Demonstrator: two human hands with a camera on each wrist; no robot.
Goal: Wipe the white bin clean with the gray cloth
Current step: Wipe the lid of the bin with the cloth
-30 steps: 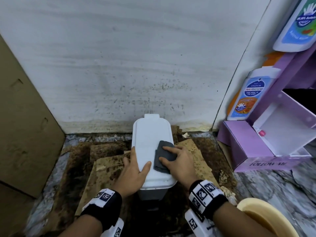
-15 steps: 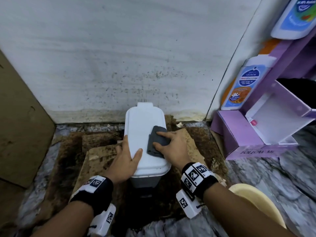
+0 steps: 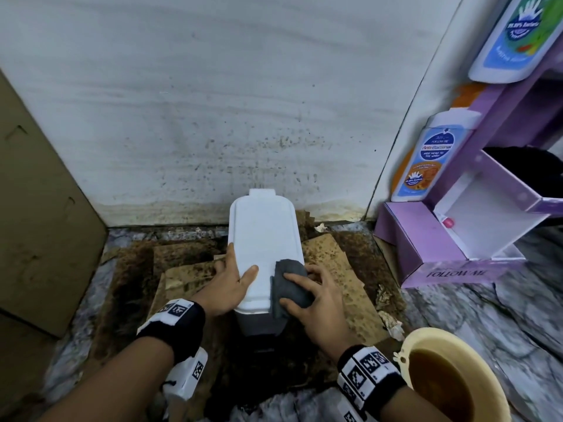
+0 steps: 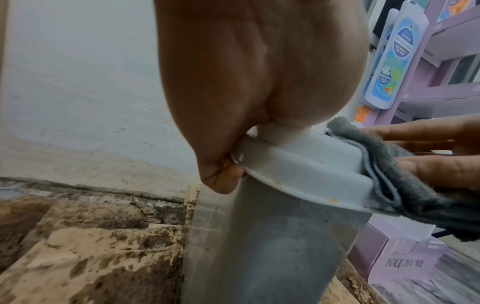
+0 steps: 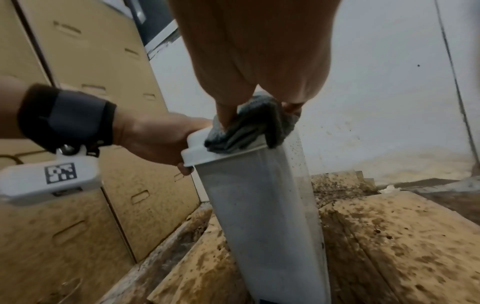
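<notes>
The tall white plastic bin (image 3: 263, 239), on stained cardboard (image 3: 344, 269) by the wall (image 3: 243, 117), has my left hand (image 3: 228, 284) curled round its lid rim and my right hand (image 3: 320, 296) clamping the folded gray cloth (image 3: 288, 266) over the near right corner; push hard and I fear it tips.

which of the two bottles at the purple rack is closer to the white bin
The lower bottle, with an orange patch on its label, by the wall corner. The upper bottle, blue and green, sits higher on the purple rack.
</notes>
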